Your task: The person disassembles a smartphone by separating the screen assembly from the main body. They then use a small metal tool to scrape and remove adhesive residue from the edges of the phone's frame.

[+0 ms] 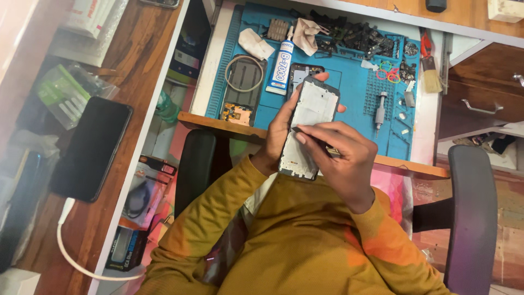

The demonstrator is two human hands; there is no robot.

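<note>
My left hand [277, 130] grips an opened phone frame [312, 106] from its left side, holding it upright over the front edge of the blue work mat [349, 98]. The frame's pale inner side faces up inside a dark rim. My right hand [345, 159] lies across the frame's lower half and pinches a thin dark tool [296, 129] whose tip touches the frame's left-middle area. Both arms wear mustard-yellow sleeves.
On the mat lie a white glue tube [283, 66], a dark phone shell with a looped cable [243, 82], a small circuit board [236, 113], a screwdriver [380, 112], a brush [431, 76], rubber bands [388, 72] and several dark parts [357, 35]. A black phone [90, 148] on a white cable lies on the wooden desk at left. A chair arm [470, 218] stands at right.
</note>
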